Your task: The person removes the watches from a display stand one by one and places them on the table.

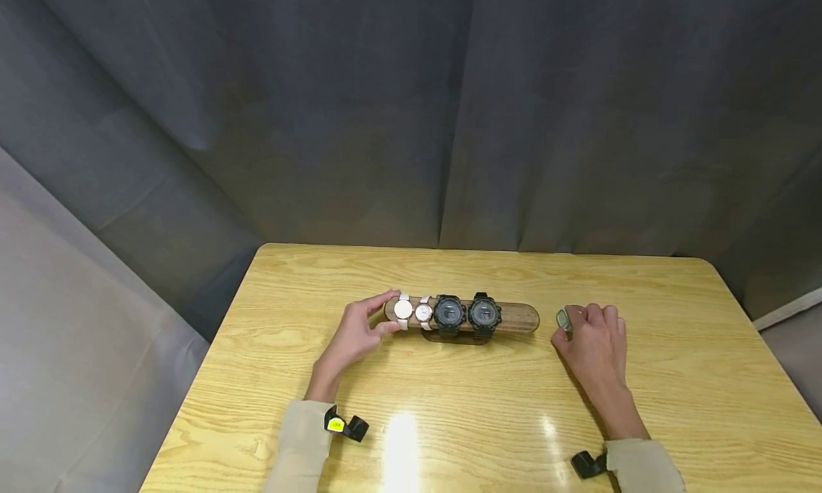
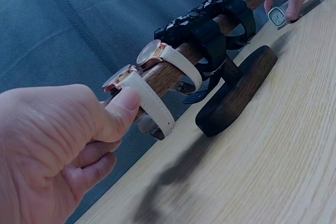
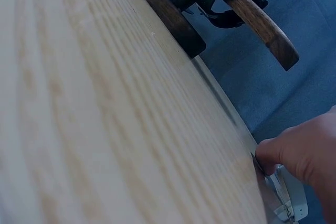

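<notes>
A wooden watch stand [image 1: 520, 318] stands on the table, its bar raised over a dark base [image 2: 247, 90]. My left hand [image 1: 353, 334] grips the bar's left end, the thumb over the strap of the outermost white-strapped watch [image 2: 146, 98]. Beside it on the bar is a smaller white-strapped watch [image 1: 423, 312] with a rose-gold case, then two chunky black digital watches [image 1: 449, 312]. The bar's right end is bare. To the right of the stand, my right hand [image 1: 594, 343] pinches a small watch with a pale green face [image 1: 563, 319]; its strap is partly hidden by the fingers.
The light wood-grain table [image 1: 475, 407] spreads around the stand, with glare near its front. A dark grey curtain [image 1: 411, 122] hangs behind its far edge. Black wrist cameras [image 1: 587, 464] sit on both sleeves.
</notes>
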A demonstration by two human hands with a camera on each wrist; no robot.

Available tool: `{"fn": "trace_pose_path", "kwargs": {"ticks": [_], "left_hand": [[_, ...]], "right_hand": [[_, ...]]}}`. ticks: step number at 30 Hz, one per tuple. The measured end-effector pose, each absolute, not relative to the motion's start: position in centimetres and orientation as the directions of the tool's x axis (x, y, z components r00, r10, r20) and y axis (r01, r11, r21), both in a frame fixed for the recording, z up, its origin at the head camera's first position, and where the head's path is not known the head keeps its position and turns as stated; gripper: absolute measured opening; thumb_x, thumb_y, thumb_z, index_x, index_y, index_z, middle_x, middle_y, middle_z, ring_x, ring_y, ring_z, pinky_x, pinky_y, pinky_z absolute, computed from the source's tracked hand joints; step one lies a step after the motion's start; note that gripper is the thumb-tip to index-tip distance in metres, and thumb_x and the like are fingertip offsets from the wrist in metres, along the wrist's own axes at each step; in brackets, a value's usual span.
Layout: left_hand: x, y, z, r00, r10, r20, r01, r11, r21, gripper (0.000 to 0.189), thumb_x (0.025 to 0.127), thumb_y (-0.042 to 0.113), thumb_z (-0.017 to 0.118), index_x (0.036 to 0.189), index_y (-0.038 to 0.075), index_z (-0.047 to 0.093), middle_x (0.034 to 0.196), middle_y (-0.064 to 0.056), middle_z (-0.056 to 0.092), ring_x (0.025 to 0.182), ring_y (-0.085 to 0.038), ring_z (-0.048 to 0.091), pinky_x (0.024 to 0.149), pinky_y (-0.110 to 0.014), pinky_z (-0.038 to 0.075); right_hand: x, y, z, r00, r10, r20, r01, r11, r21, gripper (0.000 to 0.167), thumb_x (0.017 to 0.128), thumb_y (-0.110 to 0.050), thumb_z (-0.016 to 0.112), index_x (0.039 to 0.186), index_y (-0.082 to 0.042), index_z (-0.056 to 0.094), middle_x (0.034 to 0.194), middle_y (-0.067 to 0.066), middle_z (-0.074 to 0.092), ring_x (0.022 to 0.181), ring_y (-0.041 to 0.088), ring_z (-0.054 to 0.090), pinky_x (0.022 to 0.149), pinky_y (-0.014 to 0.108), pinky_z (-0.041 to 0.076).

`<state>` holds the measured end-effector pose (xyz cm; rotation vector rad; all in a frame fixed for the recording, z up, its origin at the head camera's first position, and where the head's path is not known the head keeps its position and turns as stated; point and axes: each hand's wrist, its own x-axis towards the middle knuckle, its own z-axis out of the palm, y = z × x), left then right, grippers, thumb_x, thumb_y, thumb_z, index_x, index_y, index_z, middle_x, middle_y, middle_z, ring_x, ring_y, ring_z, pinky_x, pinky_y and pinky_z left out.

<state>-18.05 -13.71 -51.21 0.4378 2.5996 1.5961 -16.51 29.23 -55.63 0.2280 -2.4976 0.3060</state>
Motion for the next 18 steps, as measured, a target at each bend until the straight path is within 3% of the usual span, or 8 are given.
{"fn": "trace_pose_path", "kwargs": {"ticks": [18], "left_hand": [[-18.19,-13.76,-51.33,-0.957,0.273,0.092,0.204,0.416,0.886,0.059,0.093,0.008,0.078,0.149,0.012,0.059,0.155,-0.009,0.054,0.146,-0.031,0.046,0.119,-0.048,0.039]], "right_hand": [[-16.49,29.24,-55.68,-0.806,-0.098,0.584,-0.238,0.957,-0.168,0.038,0.074,-0.011,0.076,0.107,0.008,0.076,0.084,0.024,0.063,0.073,0.039,0.042,0.061,0.045,0.033]]}}
